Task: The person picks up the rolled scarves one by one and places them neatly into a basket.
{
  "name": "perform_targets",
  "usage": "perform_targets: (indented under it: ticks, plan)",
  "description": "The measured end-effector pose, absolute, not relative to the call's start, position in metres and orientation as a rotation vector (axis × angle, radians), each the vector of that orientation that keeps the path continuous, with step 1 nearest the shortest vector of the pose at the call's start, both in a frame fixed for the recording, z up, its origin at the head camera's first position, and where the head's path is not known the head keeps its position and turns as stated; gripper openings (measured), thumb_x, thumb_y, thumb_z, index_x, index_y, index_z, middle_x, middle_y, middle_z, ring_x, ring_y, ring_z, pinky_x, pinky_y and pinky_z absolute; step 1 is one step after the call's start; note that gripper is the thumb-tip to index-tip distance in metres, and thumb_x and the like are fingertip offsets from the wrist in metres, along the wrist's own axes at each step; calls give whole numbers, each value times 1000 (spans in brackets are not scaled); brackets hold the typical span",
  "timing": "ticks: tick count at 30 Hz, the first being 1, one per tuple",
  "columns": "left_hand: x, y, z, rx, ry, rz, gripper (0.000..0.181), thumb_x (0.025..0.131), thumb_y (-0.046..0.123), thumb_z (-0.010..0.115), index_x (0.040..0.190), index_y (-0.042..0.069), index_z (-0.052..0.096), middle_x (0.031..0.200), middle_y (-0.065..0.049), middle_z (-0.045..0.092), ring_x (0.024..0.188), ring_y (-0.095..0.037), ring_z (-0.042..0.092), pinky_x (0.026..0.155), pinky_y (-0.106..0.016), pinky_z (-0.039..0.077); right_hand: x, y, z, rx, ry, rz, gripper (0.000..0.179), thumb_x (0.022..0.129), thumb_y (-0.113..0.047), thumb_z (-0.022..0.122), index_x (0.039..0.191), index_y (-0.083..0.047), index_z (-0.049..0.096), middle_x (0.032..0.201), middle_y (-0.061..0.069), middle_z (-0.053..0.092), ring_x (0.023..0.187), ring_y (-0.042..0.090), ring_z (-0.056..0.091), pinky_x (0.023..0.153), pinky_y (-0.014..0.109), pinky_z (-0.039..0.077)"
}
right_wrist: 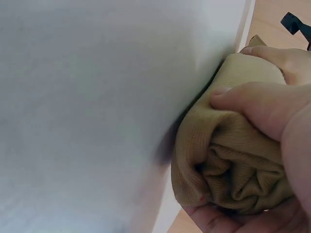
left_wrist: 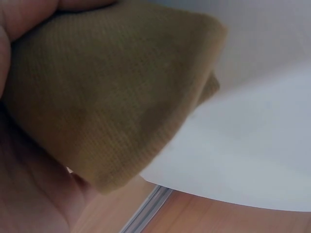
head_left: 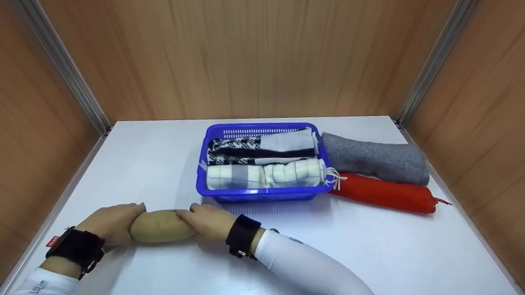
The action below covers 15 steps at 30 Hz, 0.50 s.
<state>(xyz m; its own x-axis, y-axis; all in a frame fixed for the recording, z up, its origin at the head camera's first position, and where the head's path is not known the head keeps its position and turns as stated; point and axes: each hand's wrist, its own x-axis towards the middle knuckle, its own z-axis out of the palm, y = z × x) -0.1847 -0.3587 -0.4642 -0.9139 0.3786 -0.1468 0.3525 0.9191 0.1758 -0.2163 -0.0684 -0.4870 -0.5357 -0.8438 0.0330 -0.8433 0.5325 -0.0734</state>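
Observation:
A rolled tan knit scarf (head_left: 161, 226) lies across between both hands at the front left, low over the white table. My left hand (head_left: 113, 223) grips its left end, and in the left wrist view the ribbed fabric (left_wrist: 112, 92) pokes out past the fingers. At the other end my right hand (head_left: 210, 223) holds the roll with the thumb on top and fingers beneath. The right wrist view shows the spiral folds of that end (right_wrist: 238, 170) facing the camera. Part of the roll is hidden under the hands.
Behind the hands stands a blue plastic basket (head_left: 260, 192) with rolled black-and-white and cream checked scarves inside, fringe hanging over its right rim. Right of it lie a grey roll (head_left: 377, 161) and a red roll (head_left: 384, 193). Wooden panels (head_left: 249, 54) wall the table on three sides.

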Motion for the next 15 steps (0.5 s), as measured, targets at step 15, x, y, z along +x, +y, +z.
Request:
perform_targets:
  ticks: [15]
  plan:
    - [-184, -349, -427, 518, 2902, 231, 49, 62, 0, 84, 102, 21, 65, 90, 8, 64, 78, -15, 56, 67, -41, 50, -216, -56, -468, -1651, 2786, -99, 73, 95, -31, 84, 158, -11, 53, 120, 5, 74, 104, 17, 72, 100, 28, 57]
